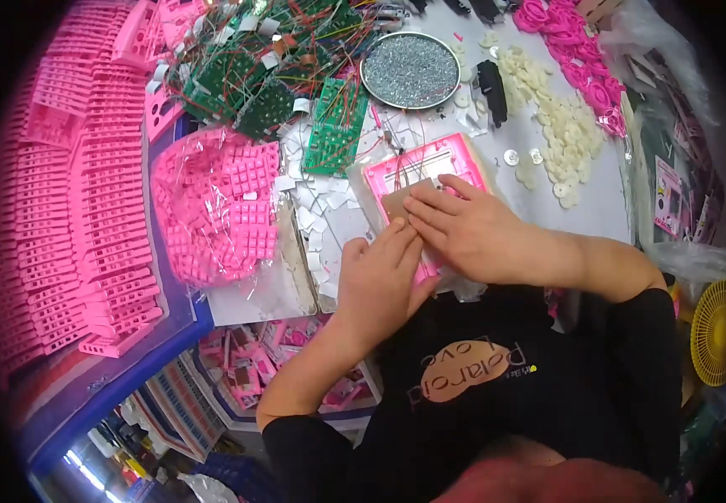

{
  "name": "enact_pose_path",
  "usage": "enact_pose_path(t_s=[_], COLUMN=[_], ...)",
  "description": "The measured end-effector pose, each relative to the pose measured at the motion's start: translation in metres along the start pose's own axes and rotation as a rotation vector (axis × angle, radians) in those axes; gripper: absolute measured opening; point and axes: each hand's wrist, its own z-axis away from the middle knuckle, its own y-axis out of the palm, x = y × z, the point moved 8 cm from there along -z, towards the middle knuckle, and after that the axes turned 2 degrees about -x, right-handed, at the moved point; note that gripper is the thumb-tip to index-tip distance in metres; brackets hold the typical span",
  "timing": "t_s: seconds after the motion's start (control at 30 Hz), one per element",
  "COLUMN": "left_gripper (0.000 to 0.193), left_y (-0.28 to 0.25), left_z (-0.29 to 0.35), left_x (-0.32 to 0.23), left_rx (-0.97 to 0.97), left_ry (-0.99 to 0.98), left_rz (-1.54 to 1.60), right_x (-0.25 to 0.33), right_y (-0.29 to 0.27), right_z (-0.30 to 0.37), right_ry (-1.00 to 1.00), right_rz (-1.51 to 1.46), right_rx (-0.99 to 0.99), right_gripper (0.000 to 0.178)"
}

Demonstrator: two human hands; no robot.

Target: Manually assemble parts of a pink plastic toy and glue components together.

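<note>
A shallow pink plastic casing (467,156) lies on the table before me, resting on clear plastic wrap. Over its middle sits a brown flat piece (395,202), partly covered by my fingers. My left hand (377,275) is closed about the casing's near left part, its fingertips meeting the lower edge of the brown piece. From the right, my right hand (473,232) bears down on the same piece with its fingers side by side. Thin wires (400,151) run out of the casing's far side towards a green circuit board (335,126).
Stacked pink plastic parts (99,193) fill the left side, beside a bag of pink keypads (216,205). Wired circuit boards (250,75) pile up at the back. A round tin of small screws (410,70) stands beyond the casing, with cream discs (560,126) and pink rings (576,59) to the right.
</note>
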Motion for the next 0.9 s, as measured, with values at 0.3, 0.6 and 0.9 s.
enact_pose_path(t_s=[0.3,0.6,0.9], left_gripper=[0.018,0.019,0.027], left_y=[-0.031,-0.002,-0.069], left_z=[-0.182,-0.238,-0.167], left_x=[0.089,0.095,0.074], left_rx=[-0.375,-0.362,-0.534], left_ry=[0.001,0.077,-0.106], left_rz=[-0.182,-0.466,0.196], right_x=[0.007,0.006,0.000], right_y=[-0.012,-0.010,-0.004], right_z=[-0.003,-0.001,-0.003], right_ry=[-0.036,0.008,0.025], right_rz=[0.068,0.087,-0.052], right_rx=[-0.129,-0.115,-0.182], right_gripper=[0.043,0.046,0.044])
